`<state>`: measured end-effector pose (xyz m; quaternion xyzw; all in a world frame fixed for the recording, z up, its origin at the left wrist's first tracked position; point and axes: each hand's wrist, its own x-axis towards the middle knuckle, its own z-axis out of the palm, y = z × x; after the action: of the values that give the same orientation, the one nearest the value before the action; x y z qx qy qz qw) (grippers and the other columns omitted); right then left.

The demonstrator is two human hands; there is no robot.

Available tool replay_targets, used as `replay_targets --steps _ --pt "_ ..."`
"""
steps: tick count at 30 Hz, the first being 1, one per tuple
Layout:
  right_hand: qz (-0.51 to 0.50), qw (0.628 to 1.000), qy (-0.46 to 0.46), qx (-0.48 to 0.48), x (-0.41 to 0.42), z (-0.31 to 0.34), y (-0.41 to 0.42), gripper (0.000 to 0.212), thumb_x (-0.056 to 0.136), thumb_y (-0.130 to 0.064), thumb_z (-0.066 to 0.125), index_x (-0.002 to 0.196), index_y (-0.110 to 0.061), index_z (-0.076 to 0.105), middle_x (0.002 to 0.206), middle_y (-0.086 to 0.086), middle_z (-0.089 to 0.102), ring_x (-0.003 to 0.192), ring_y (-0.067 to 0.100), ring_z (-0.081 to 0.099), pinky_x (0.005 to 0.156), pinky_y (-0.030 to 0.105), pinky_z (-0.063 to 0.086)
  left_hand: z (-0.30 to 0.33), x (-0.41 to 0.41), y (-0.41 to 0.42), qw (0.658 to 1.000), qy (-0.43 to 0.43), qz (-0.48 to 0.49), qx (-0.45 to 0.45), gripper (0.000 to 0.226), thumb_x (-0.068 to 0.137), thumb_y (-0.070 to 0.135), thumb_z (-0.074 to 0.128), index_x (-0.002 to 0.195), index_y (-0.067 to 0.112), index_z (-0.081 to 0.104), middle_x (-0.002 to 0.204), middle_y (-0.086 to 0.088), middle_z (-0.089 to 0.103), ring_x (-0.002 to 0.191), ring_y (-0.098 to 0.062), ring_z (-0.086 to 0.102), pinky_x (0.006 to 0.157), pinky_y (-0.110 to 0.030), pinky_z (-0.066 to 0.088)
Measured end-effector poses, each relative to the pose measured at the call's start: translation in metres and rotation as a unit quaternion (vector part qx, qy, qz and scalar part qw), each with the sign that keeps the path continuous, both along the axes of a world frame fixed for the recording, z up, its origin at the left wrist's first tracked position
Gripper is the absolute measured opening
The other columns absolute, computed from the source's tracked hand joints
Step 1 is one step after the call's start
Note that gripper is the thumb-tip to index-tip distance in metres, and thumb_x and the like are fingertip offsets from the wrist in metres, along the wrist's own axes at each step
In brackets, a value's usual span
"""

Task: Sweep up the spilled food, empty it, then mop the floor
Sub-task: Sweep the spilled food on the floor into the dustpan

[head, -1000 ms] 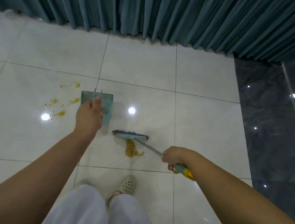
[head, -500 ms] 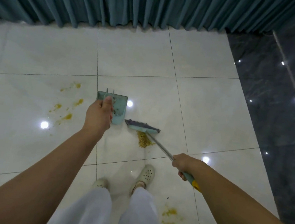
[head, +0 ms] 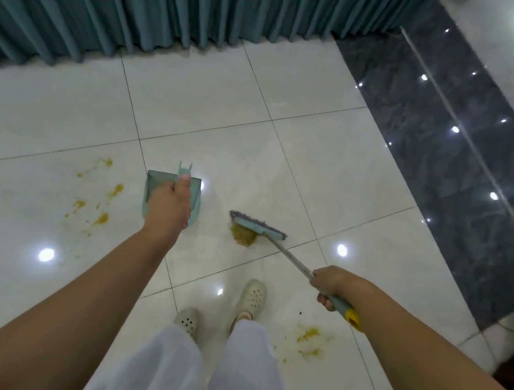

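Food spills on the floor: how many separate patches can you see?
3: smears left of the dustpan, a pile at the broom head, splatter by the right foot. More may be hidden.

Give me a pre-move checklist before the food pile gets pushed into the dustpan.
1. Left hand gripping the dustpan handle: ok.
2. Right hand gripping the broom handle: ok.
3. Broom head set against the food pile: ok, it sits at the pile's far edge.
4. Dustpan next to the pile: not ok, bare tile separates them.
5. Dustpan lip flat on the floor: cannot tell, the hand covers it.
6. Other spills gathered: not ok, yellow stains left of the dustpan and more stains by the right foot remain.
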<state>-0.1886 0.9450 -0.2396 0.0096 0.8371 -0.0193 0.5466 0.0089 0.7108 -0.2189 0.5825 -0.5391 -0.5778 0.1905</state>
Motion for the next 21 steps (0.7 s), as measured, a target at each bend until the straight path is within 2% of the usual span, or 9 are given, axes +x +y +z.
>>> replay_targets --steps 4,7,10,13,17,21 --pt "-0.168 0.985 -0.018 -0.032 -0.010 0.002 0.025 0.020 0.099 -0.018 0.046 0.112 -0.002 0.046 0.073 0.013 0.049 0.038 0.012 0.042 0.034 0.015 0.037 0.002 0.002 0.010 1.000 0.017 -0.003 0.009 0.044 0.097 0.046 0.040 0.080 0.007 0.052 0.063 -0.005 0.049 0.053 -0.017 0.045 0.049 -0.027 0.040" --pt "-0.257 0.964 -0.034 -0.064 -0.021 -0.002 0.040 0.017 0.099 -0.018 0.047 0.095 -0.002 0.043 0.073 0.015 0.049 0.024 0.011 0.038 0.030 0.013 0.036 0.002 0.004 0.018 1.000 0.007 -0.012 0.009 0.044 0.097 0.046 0.040 0.072 0.011 0.049 0.061 -0.005 0.048 0.047 -0.015 0.042 0.041 -0.022 0.035" --pt "-0.333 0.937 -0.056 -0.092 -0.026 -0.015 0.045 0.018 0.099 -0.016 0.047 0.087 -0.004 0.041 0.071 0.015 0.046 0.022 0.011 0.035 0.029 0.012 0.037 -0.001 0.005 0.026 1.000 0.009 -0.011 0.013 0.042 0.098 0.043 0.040 0.069 0.014 0.049 0.059 -0.003 0.046 0.042 -0.011 0.039 0.034 -0.016 0.031" --pt "-0.373 0.918 -0.078 -0.112 -0.022 -0.035 0.041 0.017 0.100 -0.013 0.043 0.085 -0.005 0.039 0.070 0.014 0.043 0.022 0.011 0.035 0.030 0.012 0.038 -0.006 0.005 0.033 1.000 0.009 -0.028 0.003 0.045 0.098 0.043 0.039 0.072 0.009 0.051 0.057 -0.004 0.045 0.033 -0.005 0.038 0.033 -0.015 0.031" --pt "-0.399 0.903 -0.111 -0.117 -0.002 -0.054 0.028 0.014 0.096 -0.004 0.038 0.082 -0.005 0.040 0.062 0.011 0.043 0.023 0.013 0.035 0.032 0.012 0.038 -0.010 0.000 0.048 0.999 0.004 -0.028 0.016 0.043 0.098 0.045 0.039 0.081 0.007 0.051 0.058 -0.004 0.045 0.034 -0.006 0.036 0.035 -0.016 0.031" --pt "-0.430 0.878 -0.150 -0.143 0.010 -0.054 0.018 0.011 0.096 -0.003 0.039 0.085 -0.004 0.042 0.065 0.009 0.041 0.023 0.012 0.037 0.029 0.012 0.036 -0.010 -0.011 0.067 0.999 0.001 -0.028 0.021 0.043 0.099 0.042 0.039 0.078 0.006 0.050 0.057 -0.005 0.045 0.031 -0.005 0.036 0.035 -0.016 0.030"
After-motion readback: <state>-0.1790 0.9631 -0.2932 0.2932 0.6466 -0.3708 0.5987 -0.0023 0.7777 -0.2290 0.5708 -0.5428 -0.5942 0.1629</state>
